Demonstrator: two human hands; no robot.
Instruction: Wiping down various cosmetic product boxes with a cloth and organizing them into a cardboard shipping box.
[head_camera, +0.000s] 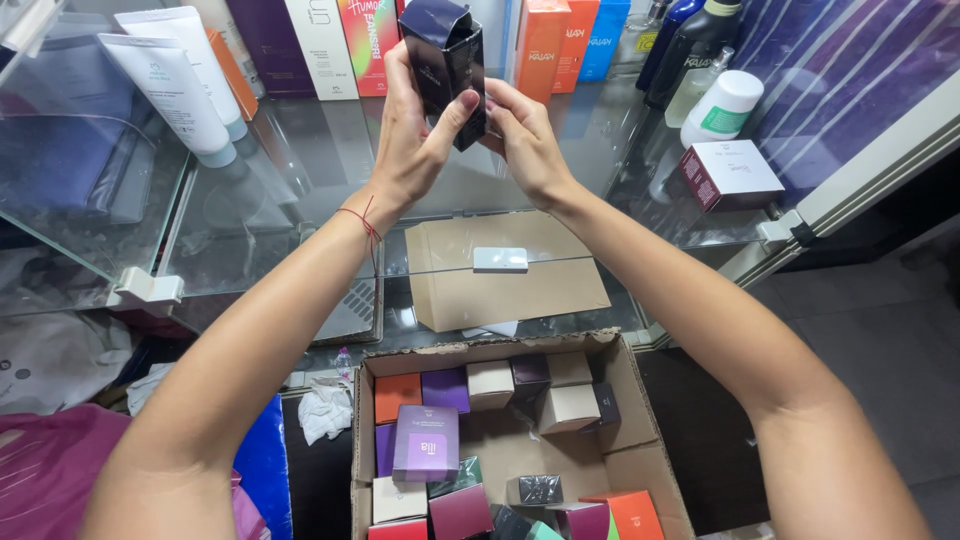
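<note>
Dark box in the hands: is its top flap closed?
No, the dark box held by the left hand and right hand has its top flap standing open.

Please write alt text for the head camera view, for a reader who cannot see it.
Both hands, left hand and right hand, hold a dark purple box with an open top flap above a glass shelf. Below stands an open cardboard carton of small coloured boxes.

A cosmetics shop or its stockroom; glass shelves (300, 160) carry rows of coloured perfume cartons (545, 40), white cream tubes (170, 85) and dark bottles (695, 45); a cardboard box (640, 440) below the shelf's front edge holds many small boxed products.
</note>
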